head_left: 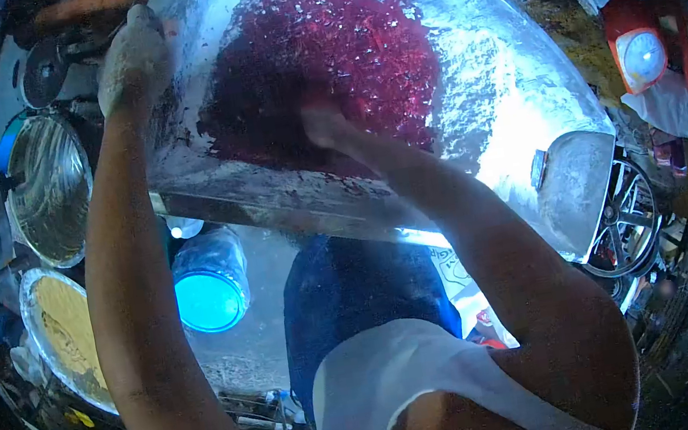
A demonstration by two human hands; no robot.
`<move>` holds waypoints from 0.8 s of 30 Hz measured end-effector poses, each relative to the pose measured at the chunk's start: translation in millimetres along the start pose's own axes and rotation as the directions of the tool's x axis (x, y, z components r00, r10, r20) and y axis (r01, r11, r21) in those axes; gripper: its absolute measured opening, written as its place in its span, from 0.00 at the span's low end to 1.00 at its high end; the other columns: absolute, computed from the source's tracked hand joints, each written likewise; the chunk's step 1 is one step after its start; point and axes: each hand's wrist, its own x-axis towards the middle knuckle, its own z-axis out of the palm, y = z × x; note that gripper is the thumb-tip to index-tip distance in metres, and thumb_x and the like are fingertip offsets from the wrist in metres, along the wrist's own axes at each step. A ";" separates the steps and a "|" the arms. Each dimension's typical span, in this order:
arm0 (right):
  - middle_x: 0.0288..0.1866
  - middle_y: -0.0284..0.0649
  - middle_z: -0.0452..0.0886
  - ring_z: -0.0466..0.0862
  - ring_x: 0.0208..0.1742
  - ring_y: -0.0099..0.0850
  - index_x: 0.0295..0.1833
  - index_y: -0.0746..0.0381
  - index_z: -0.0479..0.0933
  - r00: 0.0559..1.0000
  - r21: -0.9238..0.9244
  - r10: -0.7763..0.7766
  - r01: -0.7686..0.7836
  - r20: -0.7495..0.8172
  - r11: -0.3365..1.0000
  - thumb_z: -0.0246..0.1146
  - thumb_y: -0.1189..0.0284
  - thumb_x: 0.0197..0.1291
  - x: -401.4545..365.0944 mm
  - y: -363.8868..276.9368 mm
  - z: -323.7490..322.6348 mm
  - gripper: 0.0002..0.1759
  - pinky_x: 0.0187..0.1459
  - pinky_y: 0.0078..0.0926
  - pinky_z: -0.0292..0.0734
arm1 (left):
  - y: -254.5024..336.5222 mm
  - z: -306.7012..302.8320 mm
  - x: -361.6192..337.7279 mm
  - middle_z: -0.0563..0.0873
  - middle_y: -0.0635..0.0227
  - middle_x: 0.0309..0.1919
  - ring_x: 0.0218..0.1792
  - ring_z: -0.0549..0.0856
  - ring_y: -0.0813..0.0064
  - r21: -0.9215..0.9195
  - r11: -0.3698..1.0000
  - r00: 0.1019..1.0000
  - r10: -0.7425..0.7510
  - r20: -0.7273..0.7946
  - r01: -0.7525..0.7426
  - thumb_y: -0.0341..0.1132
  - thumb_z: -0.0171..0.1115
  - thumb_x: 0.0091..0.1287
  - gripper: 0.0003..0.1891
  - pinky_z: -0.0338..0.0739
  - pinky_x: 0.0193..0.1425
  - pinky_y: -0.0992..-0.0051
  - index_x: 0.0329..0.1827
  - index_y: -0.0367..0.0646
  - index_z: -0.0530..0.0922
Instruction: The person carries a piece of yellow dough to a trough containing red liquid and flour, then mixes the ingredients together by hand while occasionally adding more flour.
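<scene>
Pink mixture (374, 52) lies on the surface (513, 103) by the blurred right hand (315, 118); the left hand (131, 64) is well apart; grips unclear.

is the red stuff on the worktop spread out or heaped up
Spread out: the red stuff covers a broad, ragged-edged patch of the worktop, with the right hand blurred over it. Its depth is unclear.

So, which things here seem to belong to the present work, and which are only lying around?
Likely in the work:
red patch, with the right hand at it
work surface under it

Apparently just nearby:
metal bowl
blue-topped container
red dial scale
</scene>
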 end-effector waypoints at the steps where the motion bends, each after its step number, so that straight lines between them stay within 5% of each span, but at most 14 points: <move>1: 0.25 0.37 0.78 0.79 0.26 0.35 0.29 0.56 0.78 0.996 -0.177 -0.072 0.061 -0.054 0.982 0.61 0.64 0.65 -23.5 -10.2 1.3 0.12 0.27 0.38 0.73 | -0.7 1.1 -0.2 0.85 0.37 0.51 0.56 0.83 0.33 -0.007 1.000 1.000 -0.006 0.001 0.006 0.55 0.54 0.76 0.26 0.77 0.58 0.43 0.58 0.38 0.72; 2: 0.24 0.35 0.77 0.78 0.25 0.33 0.26 0.55 0.77 0.988 -0.373 -0.141 0.108 -0.064 0.922 0.60 0.64 0.65 -47.0 -17.2 2.5 0.14 0.25 0.37 0.72 | -1.0 1.3 -0.3 0.85 0.37 0.51 0.56 0.83 0.34 0.005 1.000 1.000 0.008 -0.003 -0.008 0.55 0.54 0.76 0.26 0.77 0.58 0.44 0.58 0.38 0.72; 4: 0.22 0.33 0.75 0.78 0.24 0.33 0.23 0.53 0.74 0.947 -0.895 -0.269 0.265 0.173 0.359 0.61 0.63 0.65 -86.0 2.2 -3.3 0.16 0.24 0.37 0.71 | -0.5 3.1 -0.9 0.85 0.37 0.51 0.56 0.83 0.34 0.011 1.000 1.000 0.023 -0.009 -0.023 0.55 0.55 0.76 0.25 0.77 0.58 0.44 0.58 0.39 0.72; 6: 0.24 0.36 0.78 0.80 0.25 0.34 0.26 0.55 0.77 0.991 -0.622 0.137 -0.108 -0.001 0.776 0.61 0.65 0.64 -101.7 48.9 -2.5 0.13 0.25 0.36 0.75 | 0.5 5.0 -0.7 0.85 0.37 0.51 0.56 0.83 0.36 -0.020 1.000 0.999 -0.001 -0.037 0.001 0.54 0.54 0.76 0.25 0.77 0.59 0.45 0.58 0.39 0.72; 7: 0.25 0.37 0.79 0.82 0.26 0.34 0.27 0.56 0.79 0.935 -0.405 0.354 -0.328 -0.011 0.853 0.61 0.67 0.64 -105.9 71.2 -2.8 0.12 0.26 0.35 0.77 | 1.6 3.7 0.1 0.85 0.37 0.51 0.56 0.83 0.36 -0.021 1.000 0.999 -0.001 -0.039 0.000 0.54 0.54 0.76 0.25 0.77 0.59 0.45 0.58 0.39 0.72; 8: 0.27 0.39 0.81 0.84 0.29 0.36 0.30 0.57 0.81 0.862 -0.112 0.491 -0.480 0.128 0.870 0.62 0.67 0.63 -105.1 93.2 -34.2 0.10 0.28 0.38 0.79 | 4.0 1.8 1.0 0.85 0.37 0.52 0.57 0.83 0.36 0.001 1.000 0.999 -0.027 -0.022 0.027 0.54 0.54 0.76 0.25 0.77 0.59 0.45 0.58 0.39 0.72; 9: 0.29 0.41 0.83 0.86 0.32 0.37 0.32 0.59 0.83 0.742 0.141 0.589 -0.652 0.320 0.745 0.62 0.68 0.63 -109.5 112.4 -79.7 0.09 0.31 0.40 0.81 | 5.6 1.2 0.6 0.85 0.37 0.52 0.57 0.83 0.37 0.025 0.998 0.999 -0.052 -0.002 0.052 0.53 0.53 0.77 0.24 0.77 0.60 0.45 0.58 0.39 0.72; 11: 0.34 0.46 0.88 0.91 0.38 0.39 0.37 0.61 0.86 0.584 0.249 0.665 -0.808 0.465 0.534 0.63 0.70 0.62 -88.2 162.4 -134.8 0.09 0.36 0.44 0.86 | 4.3 3.9 -2.0 0.85 0.37 0.52 0.57 0.83 0.36 0.027 0.999 0.999 -0.023 -0.036 0.024 0.53 0.53 0.77 0.24 0.76 0.60 0.44 0.58 0.38 0.72; 14: 0.33 0.39 0.89 0.89 0.36 0.38 0.33 0.55 0.89 0.582 0.233 0.708 -0.812 0.401 0.535 0.66 0.70 0.60 -66.4 195.2 -103.1 0.07 0.40 0.40 0.87 | 3.9 1.3 -2.8 0.85 0.36 0.50 0.56 0.83 0.35 -0.008 1.000 0.999 0.009 -0.049 -0.009 0.52 0.53 0.77 0.23 0.76 0.58 0.43 0.57 0.38 0.72; 16: 0.34 0.37 0.88 0.88 0.39 0.35 0.37 0.52 0.90 0.754 -0.041 0.506 -0.541 0.419 0.840 0.67 0.69 0.61 -52.2 184.4 -100.4 0.06 0.51 0.41 0.84 | 3.8 -0.7 -2.3 0.85 0.35 0.49 0.55 0.83 0.34 -0.044 0.999 1.000 0.008 -0.019 -0.009 0.52 0.53 0.77 0.23 0.76 0.58 0.42 0.56 0.37 0.72; 20: 0.41 0.35 0.86 0.82 0.45 0.33 0.38 0.53 0.90 0.844 -0.152 0.316 -0.277 0.434 0.949 0.63 0.66 0.65 -43.4 144.6 -6.9 0.10 0.53 0.47 0.78 | 9.0 -2.9 -4.0 0.85 0.35 0.47 0.54 0.83 0.33 -0.005 1.000 0.999 -0.003 -0.048 0.003 0.51 0.54 0.76 0.22 0.76 0.56 0.42 0.54 0.37 0.72; 21: 0.46 0.39 0.86 0.83 0.49 0.38 0.44 0.56 0.88 0.901 0.162 0.308 -0.368 0.304 0.916 0.63 0.67 0.65 -52.3 132.0 -18.3 0.10 0.55 0.46 0.79 | 9.3 -3.1 -4.0 0.85 0.36 0.47 0.54 0.83 0.33 -0.002 1.000 0.999 -0.025 -0.040 0.025 0.51 0.55 0.76 0.22 0.76 0.56 0.42 0.54 0.37 0.72; 23: 0.56 0.47 0.85 0.83 0.59 0.47 0.58 0.62 0.83 0.915 0.730 0.400 -0.304 0.047 0.612 0.62 0.70 0.65 -74.2 99.9 -55.7 0.17 0.58 0.45 0.80 | 4.4 2.9 -1.3 0.86 0.36 0.48 0.55 0.83 0.33 0.005 1.000 0.999 -0.023 -0.048 0.023 0.51 0.55 0.76 0.22 0.77 0.57 0.42 0.54 0.37 0.72; 24: 0.57 0.48 0.84 0.83 0.59 0.48 0.62 0.63 0.80 0.899 0.731 0.434 -0.333 0.057 0.595 0.60 0.70 0.67 -71.2 92.0 -78.9 0.19 0.61 0.44 0.78 | 1.4 4.8 -1.2 0.86 0.36 0.48 0.55 0.83 0.34 0.016 1.000 0.998 -0.016 -0.057 0.017 0.51 0.55 0.76 0.22 0.77 0.57 0.42 0.54 0.37 0.72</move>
